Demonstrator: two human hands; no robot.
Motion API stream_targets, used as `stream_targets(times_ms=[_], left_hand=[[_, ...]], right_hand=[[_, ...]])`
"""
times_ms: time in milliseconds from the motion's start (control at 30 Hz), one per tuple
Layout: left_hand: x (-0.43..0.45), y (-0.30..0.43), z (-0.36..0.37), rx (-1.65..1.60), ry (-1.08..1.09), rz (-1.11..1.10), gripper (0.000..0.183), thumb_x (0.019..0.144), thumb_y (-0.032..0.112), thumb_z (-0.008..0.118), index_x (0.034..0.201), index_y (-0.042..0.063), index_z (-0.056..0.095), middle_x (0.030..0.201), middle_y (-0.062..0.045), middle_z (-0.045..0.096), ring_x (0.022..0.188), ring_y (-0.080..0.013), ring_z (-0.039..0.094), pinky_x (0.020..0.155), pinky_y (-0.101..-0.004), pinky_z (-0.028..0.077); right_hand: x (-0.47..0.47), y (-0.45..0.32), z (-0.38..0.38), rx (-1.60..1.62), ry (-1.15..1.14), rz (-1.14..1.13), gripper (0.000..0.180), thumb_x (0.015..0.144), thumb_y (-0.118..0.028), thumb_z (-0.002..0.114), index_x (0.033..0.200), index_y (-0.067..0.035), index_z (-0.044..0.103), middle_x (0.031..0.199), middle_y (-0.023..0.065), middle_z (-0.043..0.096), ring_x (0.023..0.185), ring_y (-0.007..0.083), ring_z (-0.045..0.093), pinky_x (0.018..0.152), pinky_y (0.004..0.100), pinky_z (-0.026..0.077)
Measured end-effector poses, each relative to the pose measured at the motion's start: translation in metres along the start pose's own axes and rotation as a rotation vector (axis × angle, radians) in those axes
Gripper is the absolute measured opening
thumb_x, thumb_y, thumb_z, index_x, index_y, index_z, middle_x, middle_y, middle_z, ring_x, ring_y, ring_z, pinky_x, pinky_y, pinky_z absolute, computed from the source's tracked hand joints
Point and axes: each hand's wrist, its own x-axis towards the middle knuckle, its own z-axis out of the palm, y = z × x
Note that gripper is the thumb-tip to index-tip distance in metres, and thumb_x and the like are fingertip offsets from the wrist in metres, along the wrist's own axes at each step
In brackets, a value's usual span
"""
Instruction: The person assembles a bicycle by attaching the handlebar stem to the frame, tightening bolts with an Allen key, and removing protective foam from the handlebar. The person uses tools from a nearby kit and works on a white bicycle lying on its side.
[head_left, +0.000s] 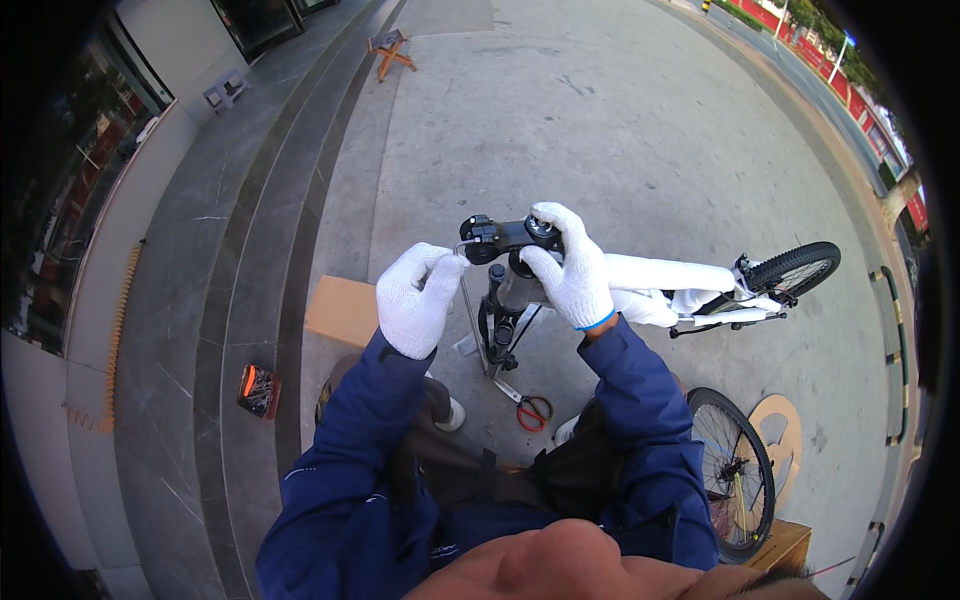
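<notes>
In white knit gloves, both hands work at the black handlebar stem (504, 235) of a partly assembled bicycle. My left hand (420, 300) pinches a bent metal hex key (461, 245), its tip against the clamp end of the stem. My right hand (574, 274) is wrapped around the rear of the stem, thumb and fingers on either side of the steerer top. Below the stem is the fork (501, 330), without a wheel. White padding covers the frame tubes (667, 271), which run right to the rear wheel (795, 270).
Red-handled scissors (534, 412) lie between my feet. A cardboard box (341, 310) is at left, and a small box of parts (259, 391) is on the step. At right are a loose wheel (731, 476) and a cardboard disc (784, 435). A folding stool (391, 54) stands farther off.
</notes>
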Motion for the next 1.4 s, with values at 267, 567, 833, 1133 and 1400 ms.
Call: stream_targets(times_ms=[267,567,833,1133,1400], left_hand=[[0.010,0.004,0.007,0.067,0.129,0.171,0.025,0.099,0.007,0.075,0.123,0.000,0.077,0.089,-0.005,0.064,0.074,-0.0084,0.054,0.067,-0.0255,0.045],[0.004,0.000,-0.003,-0.085,0.001,0.058,0.015,0.102,0.011,0.074,0.112,0.001,0.078,0.087,-0.003,0.064,0.071,-0.0084,0.055,0.066,-0.0261,0.045],[0.017,0.003,-0.002,0.248,0.063,0.219,0.016,0.103,0.013,0.074,0.110,0.000,0.079,0.087,-0.005,0.065,0.076,-0.0105,0.058,0.067,-0.0264,0.046],[0.008,0.004,0.002,0.031,0.103,0.125,0.016,0.099,0.009,0.076,0.112,0.000,0.079,0.090,-0.003,0.066,0.075,-0.0090,0.055,0.067,-0.0259,0.045],[0.008,-0.005,-0.010,-0.028,-0.035,0.001,0.015,0.100,0.011,0.076,0.108,-0.002,0.076,0.083,-0.002,0.063,0.072,-0.0075,0.054,0.065,-0.0253,0.045]], right_hand=[[0.000,-0.001,0.000,0.003,-0.002,0.024,0.056,0.090,-0.005,0.080,0.142,-0.005,0.060,0.136,0.0161,0.068,0.122,0.0273,0.070,0.108,0.0375,0.054],[0.001,0.001,0.001,-0.047,0.022,-0.033,0.058,0.093,-0.010,0.084,0.145,-0.006,0.059,0.128,0.0144,0.073,0.113,0.0223,0.073,0.100,0.0348,0.058],[0.000,0.002,0.001,-0.050,0.029,-0.050,0.057,0.092,-0.010,0.084,0.144,-0.006,0.060,0.128,0.0147,0.073,0.113,0.0227,0.074,0.099,0.0348,0.058],[0.001,0.001,0.001,-0.025,0.020,-0.028,0.056,0.093,-0.010,0.083,0.144,-0.005,0.060,0.127,0.0143,0.073,0.111,0.0211,0.073,0.099,0.0343,0.058],[0.001,0.000,0.000,-0.034,0.022,-0.029,0.057,0.093,-0.010,0.084,0.144,-0.005,0.060,0.128,0.0142,0.073,0.113,0.0218,0.073,0.099,0.0346,0.058]])
